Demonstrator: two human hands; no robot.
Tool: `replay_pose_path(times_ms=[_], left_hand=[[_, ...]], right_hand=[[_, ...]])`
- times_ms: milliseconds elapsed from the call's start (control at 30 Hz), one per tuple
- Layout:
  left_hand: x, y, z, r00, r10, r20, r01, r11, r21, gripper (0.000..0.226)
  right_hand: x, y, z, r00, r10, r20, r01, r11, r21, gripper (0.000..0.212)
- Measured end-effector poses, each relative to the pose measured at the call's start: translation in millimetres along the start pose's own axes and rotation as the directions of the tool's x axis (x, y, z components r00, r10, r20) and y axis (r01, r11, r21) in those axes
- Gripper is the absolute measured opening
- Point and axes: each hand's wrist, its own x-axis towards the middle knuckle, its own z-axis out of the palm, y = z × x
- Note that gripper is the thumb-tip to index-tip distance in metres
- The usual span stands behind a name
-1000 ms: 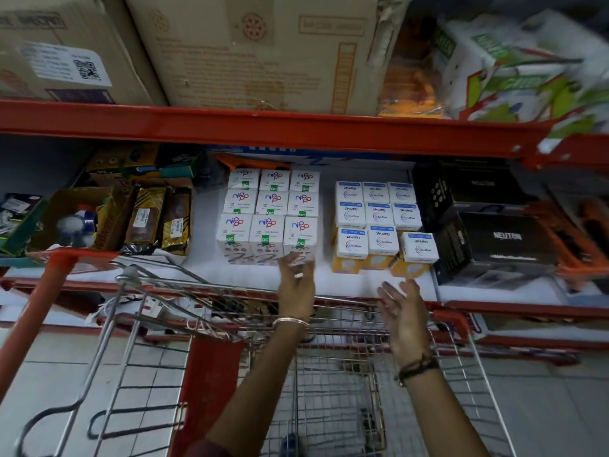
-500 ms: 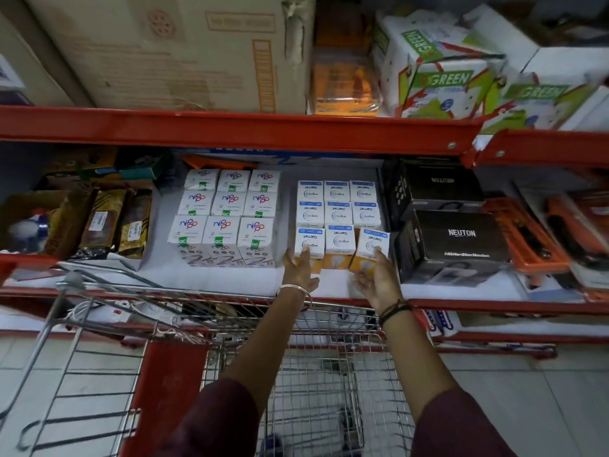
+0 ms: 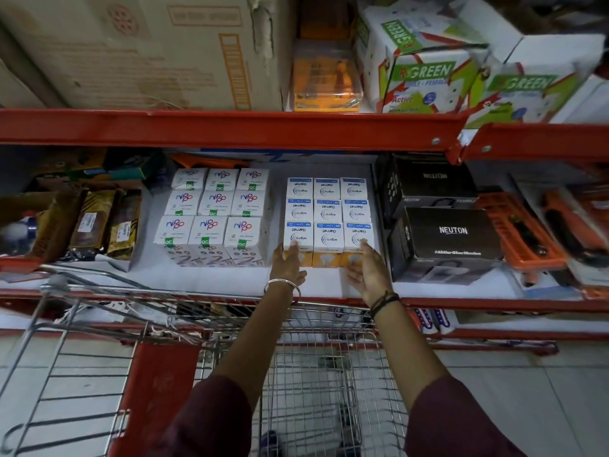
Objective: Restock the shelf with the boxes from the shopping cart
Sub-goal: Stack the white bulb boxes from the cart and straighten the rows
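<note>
**Squaring up the bulb boxes on the shelf**

Reaching over the shopping cart point(image 3: 230, 324), the person has both arms stretched to the middle shelf point(image 3: 211, 278). The left hand point(image 3: 287, 265) lies flat against the left end of the front row of Wipro Garnet boxes point(image 3: 328, 212), fingers extended and spread, gripping nothing. The right hand point(image 3: 367, 268) is likewise open, its fingertips touching the front box at the right end of that row. Between the two palms sits the block of white-and-blue boxes, three across and three deep, standing upright on the white shelf liner.

Just left of that block stands a matching block of Nippo boxes point(image 3: 212, 216), also three by three. To the right, close beside the Garnet boxes, are black Neuton cartons point(image 3: 448, 239), one behind the other. Orange blister packs point(image 3: 520, 235) lie further right. On the upper shelf sit a big brown carton point(image 3: 138, 51) and green-and-white boxes point(image 3: 425, 70). I cannot see any boxes in the cart's wire basket from here.
</note>
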Motion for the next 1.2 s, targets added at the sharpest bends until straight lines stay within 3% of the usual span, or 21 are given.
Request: replay_pose_path(times_ms=[100,133,200,267,367,433,467,533,600,733,900,1000,1200], left_hand=[[-17,0,2,0.996,0.022,-0.088,-0.015,0.997,0.081,0.057],[-26,-3,5,0.983,0.091,-0.162,-0.067,0.987,0.146,0.056],[-51,-13,13,0.887,0.367,-0.279,-0.262,0.900,0.349,0.050],[-76,-19,26,0.759,0.623,-0.190,-0.494,0.740,0.457,0.043],[-91,-23,56,0.642,0.754,0.138,-0.708,0.514,0.485,0.045],[-93,-21,79,0.544,0.765,0.344,-0.788,0.325,0.523,0.047],[-93,-20,91,0.500,0.752,0.430,-0.812,0.234,0.535,0.050],[-88,-20,117,0.449,0.695,0.562,-0.822,0.075,0.564,0.060],[-81,-21,140,0.444,0.621,0.645,-0.794,-0.060,0.605,0.074],[-58,-29,170,0.458,0.580,0.674,-0.637,-0.315,0.704,0.084],[-37,-28,183,0.447,0.622,0.642,-0.526,-0.398,0.752,0.085],[-35,-23,187,0.484,0.606,0.631,-0.487,-0.412,0.770,0.089],[-39,-27,188,0.539,0.586,0.605,-0.509,-0.345,0.789,0.088]], right_hand=[[-9,0,-7,1.000,-0.013,-0.002,0.013,0.997,-0.072,0.062],[-16,-1,-11,0.999,-0.037,0.002,0.037,0.993,-0.110,0.067],[-38,-3,-24,0.992,-0.127,-0.015,0.123,0.979,-0.161,0.064],[-63,-7,-44,0.951,-0.307,-0.040,0.294,0.936,-0.193,0.050],[-88,-20,-86,0.736,-0.676,-0.026,0.593,0.663,-0.457,0.041],[-81,-30,-118,0.591,-0.806,0.037,0.625,0.428,-0.653,0.044],[-73,-36,-133,0.553,-0.829,0.082,0.600,0.328,-0.730,0.048],[-52,-50,-161,0.532,-0.823,0.200,0.540,0.148,-0.829,0.066],[-32,-62,-181,0.547,-0.776,0.313,0.476,-0.020,-0.879,0.084],[3,-71,-198,0.601,-0.672,0.433,0.367,-0.250,-0.896,0.102],[28,-83,-199,0.621,-0.610,0.493,0.361,-0.335,-0.870,0.105],[36,-91,-198,0.628,-0.589,0.509,0.383,-0.336,-0.860,0.099],[36,-90,-199,0.614,-0.573,0.543,0.409,-0.358,-0.839,0.094]])
